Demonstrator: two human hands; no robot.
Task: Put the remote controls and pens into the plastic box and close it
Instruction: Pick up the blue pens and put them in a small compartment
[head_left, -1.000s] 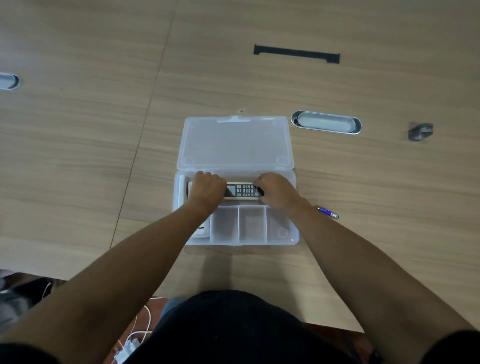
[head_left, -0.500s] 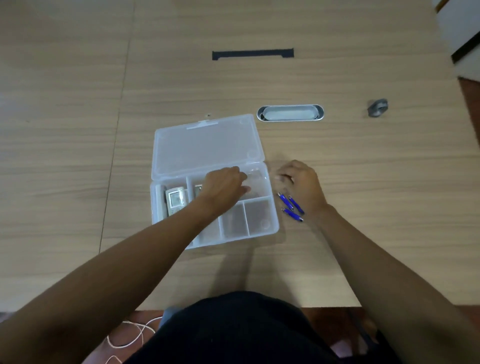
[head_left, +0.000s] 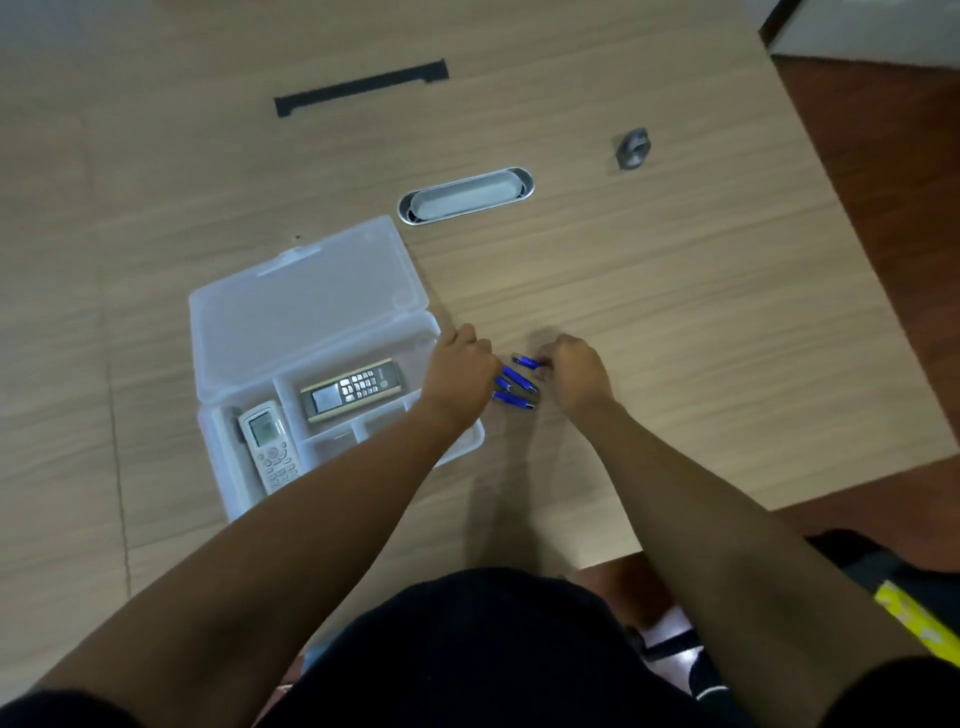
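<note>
The clear plastic box (head_left: 332, 457) lies open on the wooden table, its lid (head_left: 306, 317) folded back flat. A white remote (head_left: 270, 447) sits in the left compartment. A dark, gold-edged remote (head_left: 353, 395) fills the long rear compartment. Several blue pens (head_left: 515, 385) lie on the table just right of the box. My left hand (head_left: 460, 366) is curled over the pens' left ends, its fingertips hidden. My right hand (head_left: 576, 374) pinches the right end of the topmost pen (head_left: 525, 361).
An oval metal cable grommet (head_left: 466, 196) is set into the table behind the box. Farther back lies a black strip (head_left: 361, 87), and a small grey object (head_left: 632, 148) sits at the right. The table's edge (head_left: 852, 218) runs down the right side above a brown floor.
Both hands left the dark remote in the box and moved right to the pens. My left hand came out of the box. The view swung right.
</note>
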